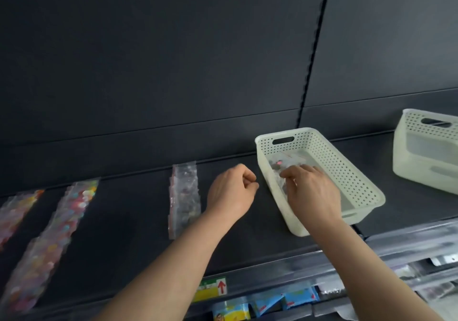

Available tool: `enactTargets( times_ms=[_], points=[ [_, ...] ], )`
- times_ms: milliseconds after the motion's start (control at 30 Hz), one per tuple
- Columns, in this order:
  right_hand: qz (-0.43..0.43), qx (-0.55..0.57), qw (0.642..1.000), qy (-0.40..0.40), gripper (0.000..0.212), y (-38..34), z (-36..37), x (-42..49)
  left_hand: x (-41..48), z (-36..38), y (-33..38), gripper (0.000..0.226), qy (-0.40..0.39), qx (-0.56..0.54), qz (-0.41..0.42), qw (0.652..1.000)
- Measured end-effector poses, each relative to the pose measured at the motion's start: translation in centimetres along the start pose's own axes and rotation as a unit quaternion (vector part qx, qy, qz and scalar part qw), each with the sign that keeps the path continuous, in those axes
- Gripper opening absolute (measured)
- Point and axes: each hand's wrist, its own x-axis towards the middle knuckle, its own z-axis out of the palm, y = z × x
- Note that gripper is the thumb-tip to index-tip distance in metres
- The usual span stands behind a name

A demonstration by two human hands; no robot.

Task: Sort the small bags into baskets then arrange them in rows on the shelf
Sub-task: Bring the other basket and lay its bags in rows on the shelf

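1. Surface: a dark, matte shelf (124, 221) with a dark back panel (173, 60) behind it. A vertical seam (314, 48) splits the panel.
2. Below the shelf's front edge there is a price label (213, 288) with a red arrow, and blue packets (285, 301) sit on a lower level.
3. Baskets, count 2, both white and perforated. The near basket (359, 172) stands at an angle on the shelf. The far basket (416, 152) is to its right, partly cut off at the frame edge.
4. Rows of small bags on the shelf, count 3: a left row (14, 209) and a middle row (57, 226), both multicoloured, and a clear row (184, 196) close to the hands.
5. Loose bags (278, 164) lie inside the near basket. They are transparent and I cannot count them.
6. Left hand (230, 191): it hovers between the clear row and the near basket, fingers curled together, with nothing visible in them.
7. Right hand (312, 191): it is inside the near basket, fingers bent down and clamped on the loose bags.
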Motion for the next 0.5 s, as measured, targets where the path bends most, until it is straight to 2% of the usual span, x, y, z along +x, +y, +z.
enactTargets(
  times_ms=[100, 233, 400, 500],
  points=[
    [0.019, -0.008, 1.000, -0.013, 0.023, 2.7, -0.9, 0.9, 1.2, 1.3, 2.7, 0.007, -0.003, 0.007, 0.033, 0.999],
    [0.044, -0.027, 0.997, -0.055, 0.027, 6.3, -2.0, 1.7, 2.7, 3.2, 5.6, 0.011, -0.015, 0.097, 0.098, 0.990],
    [0.068, 0.027, 0.993, -0.096, 0.026, 7.9, -1.8, 1.5, 5.0, 5.2, 7.2, 0.016, -0.047, 0.227, 0.088, 0.969],
    [0.062, 0.029, 0.993, -0.097, 0.025, 8.0, -1.3, 1.3, 5.8, 6.4, 8.1, 0.018, -0.064, 0.324, 0.101, 0.939]
  ],
)
